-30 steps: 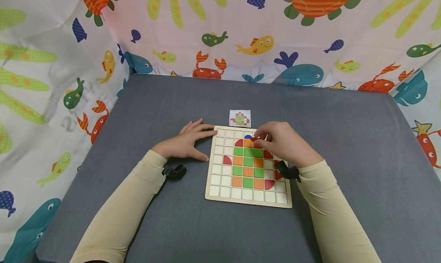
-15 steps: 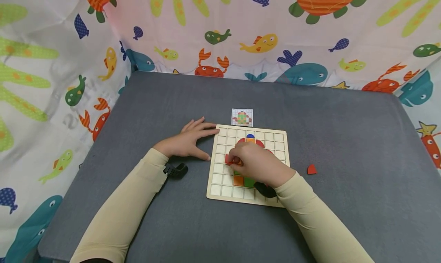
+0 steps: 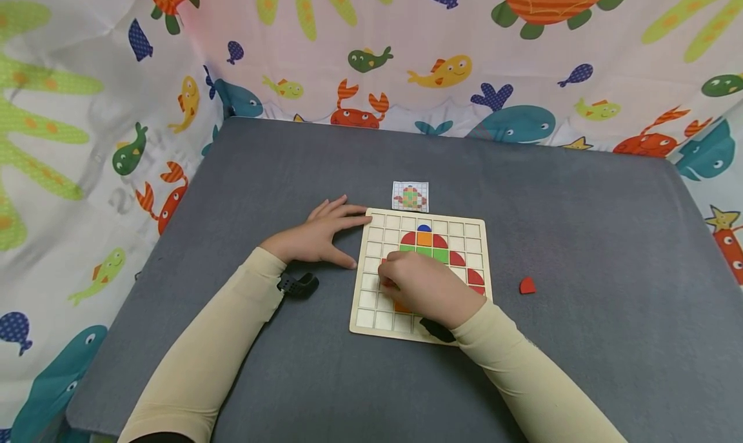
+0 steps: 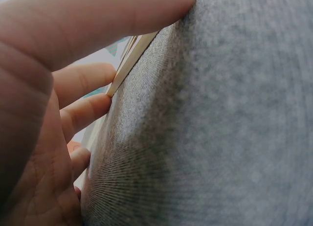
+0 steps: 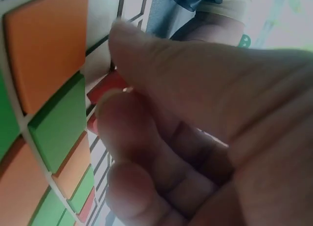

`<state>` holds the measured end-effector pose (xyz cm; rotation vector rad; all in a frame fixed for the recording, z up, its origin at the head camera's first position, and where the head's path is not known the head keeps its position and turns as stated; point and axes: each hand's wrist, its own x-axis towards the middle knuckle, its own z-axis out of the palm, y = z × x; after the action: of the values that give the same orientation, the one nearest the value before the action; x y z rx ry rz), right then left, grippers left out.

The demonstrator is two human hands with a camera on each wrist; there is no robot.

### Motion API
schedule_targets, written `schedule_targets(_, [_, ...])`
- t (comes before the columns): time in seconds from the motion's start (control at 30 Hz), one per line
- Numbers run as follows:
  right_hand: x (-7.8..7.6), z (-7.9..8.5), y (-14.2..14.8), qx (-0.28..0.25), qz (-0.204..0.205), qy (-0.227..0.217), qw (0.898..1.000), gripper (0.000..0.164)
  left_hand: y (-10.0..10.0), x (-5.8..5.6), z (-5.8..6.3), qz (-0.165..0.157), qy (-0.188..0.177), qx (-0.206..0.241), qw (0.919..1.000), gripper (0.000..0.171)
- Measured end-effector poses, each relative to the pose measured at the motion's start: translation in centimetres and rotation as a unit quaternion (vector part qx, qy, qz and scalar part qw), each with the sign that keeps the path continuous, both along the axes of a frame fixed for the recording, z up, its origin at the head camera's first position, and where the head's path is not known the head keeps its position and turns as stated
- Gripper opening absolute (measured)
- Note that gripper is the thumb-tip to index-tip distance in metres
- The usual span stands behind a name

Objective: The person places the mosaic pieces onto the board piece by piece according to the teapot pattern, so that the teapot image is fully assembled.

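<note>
My left hand [image 3: 316,236] lies spread at the board's left side. In the left wrist view its fingertips [image 4: 105,72] touch the rim of the wooden grid board [image 4: 132,59]. My right hand [image 3: 426,285] is over the left-middle part of the board [image 3: 367,317], covering much of the pattern. In the right wrist view, thumb and index finger pinch a small red tile [image 5: 105,86] at the grid, beside a green tile [image 5: 61,123] and an orange tile [image 5: 46,50]. A blue tile [image 3: 424,228] tops the pattern; red quarter-round tiles [image 3: 457,258] flank its right side.
A small pattern card [image 3: 410,196] lies just behind the board. One loose red rounded tile [image 3: 527,285] sits on the grey table [image 3: 580,340] to the right. A curtain printed with sea animals [image 3: 441,101] hangs around the table's back and left.
My right hand moved from the board's upper right to its left-middle with a red tile, and has settled slightly lower there. The left hand stays at the board's edge.
</note>
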<state>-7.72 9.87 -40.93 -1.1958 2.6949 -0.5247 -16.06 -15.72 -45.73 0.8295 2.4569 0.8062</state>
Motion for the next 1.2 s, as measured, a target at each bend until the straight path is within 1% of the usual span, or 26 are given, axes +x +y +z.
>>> schedule_targets(0.23, [0.0, -0.2, 0.1, 0.002, 0.011, -0.024, 1.000, 0.018, 0.1, 0.0, 0.0, 0.001, 0.003, -0.003, 1.0000, 0.094])
schedule_targets(0.4, [-0.1, -0.1, 0.2, 0.005, 0.020, -0.026, 0.999, 0.013, 0.1, 0.0, 0.0, 0.001, 0.003, -0.001, 1.0000, 0.094])
schedule_targets(0.57, [-0.2, -0.2, 0.3, 0.007, 0.030, -0.021, 0.999, 0.012, 0.1, 0.1, 0.1, 0.000, 0.002, 0.000, 1.0000, 0.094])
schedule_targets(0.7, [-0.4, -0.3, 0.3, 0.000, 0.022, -0.021, 1.000, 0.013, 0.0, 0.0, 0.2, 0.000, 0.000, 0.000, 1.0000, 0.094])
schedule_targets(0.87, [-0.6, -0.3, 0.3, -0.010, 0.011, -0.035, 0.999, 0.012, 0.0, -0.2, 0.2, 0.000, 0.005, -0.003, 1.0000, 0.094])
schedule_targets(0.97, [-0.8, -0.3, 0.5, -0.013, 0.009, -0.052, 0.999, 0.011, -0.1, -0.2, 0.1, 0.000, 0.007, -0.003, 1.0000, 0.094])
schedule_targets(1.07, [-1.1, 0.0, 0.9, -0.021, 0.004, -0.079, 0.997, 0.013, -0.1, -0.1, 0.2, 0.000, 0.007, -0.001, 1.0000, 0.094])
schedule_targets(1.13, [-1.3, 0.2, 1.5, -0.024, -0.005, -0.088, 0.996, 0.016, -0.1, 0.0, 0.3, 0.000, 0.006, -0.001, 1.0000, 0.094])
schedule_targets(1.2, [-1.6, 0.5, 2.1, -0.024, -0.015, -0.087, 0.996, 0.017, 0.1, 0.1, 0.4, 0.000, 0.005, -0.001, 1.0000, 0.094])
